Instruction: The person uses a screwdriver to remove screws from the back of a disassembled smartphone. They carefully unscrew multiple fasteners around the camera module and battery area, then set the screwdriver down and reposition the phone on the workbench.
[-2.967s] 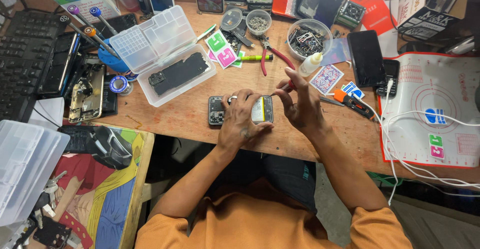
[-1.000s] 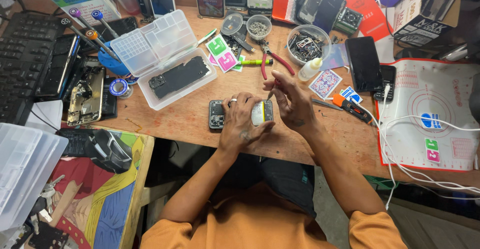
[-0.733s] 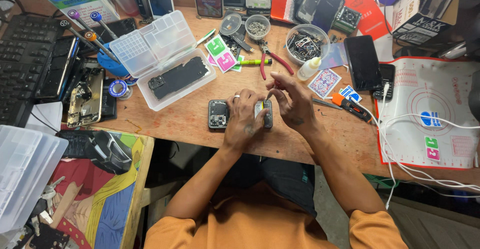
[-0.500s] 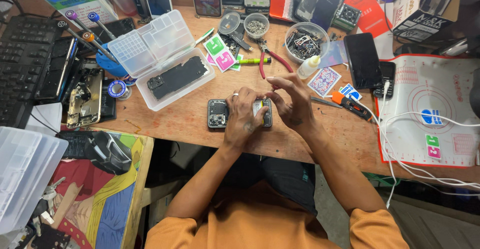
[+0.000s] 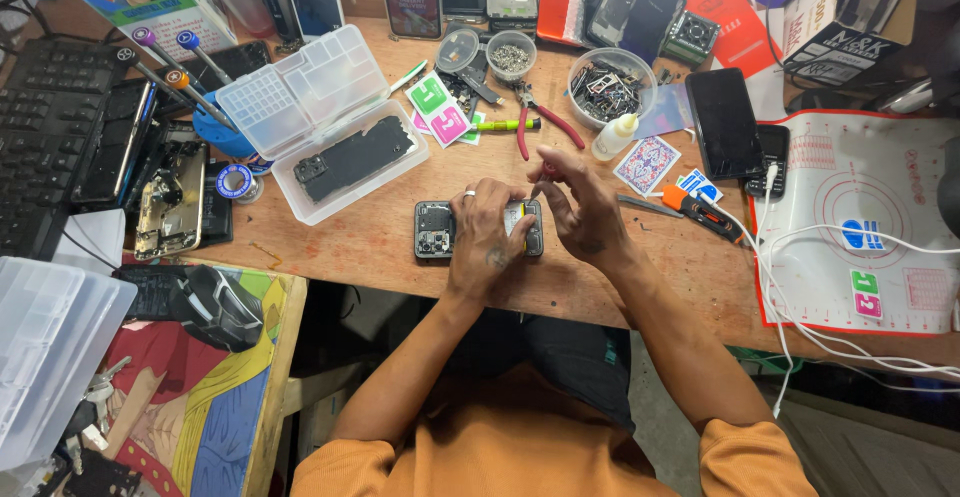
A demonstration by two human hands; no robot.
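An opened black phone (image 5: 436,230) lies flat near the front edge of the wooden desk (image 5: 350,247), its insides facing up. My left hand (image 5: 488,239), with a ring on one finger, presses down on the phone's right half and covers most of it. My right hand (image 5: 582,209) is close beside it on the right. Its fingertips pinch a small tool with a red end (image 5: 546,169) just above the phone's top edge. Both hands touch each other over the phone.
A clear plastic organiser box (image 5: 330,132) holding a dark phone part stands to the left. Behind the hands are red-handled pliers (image 5: 545,122), a bowl of small parts (image 5: 610,82), a glue bottle (image 5: 612,137) and a black phone (image 5: 724,122). A white and red mat (image 5: 880,207) with white cables lies right, a keyboard (image 5: 40,137) far left.
The hands held the phone raised and tilted before; they have lowered it flat onto the desk. My right hand's fingers have closed in over its top edge.
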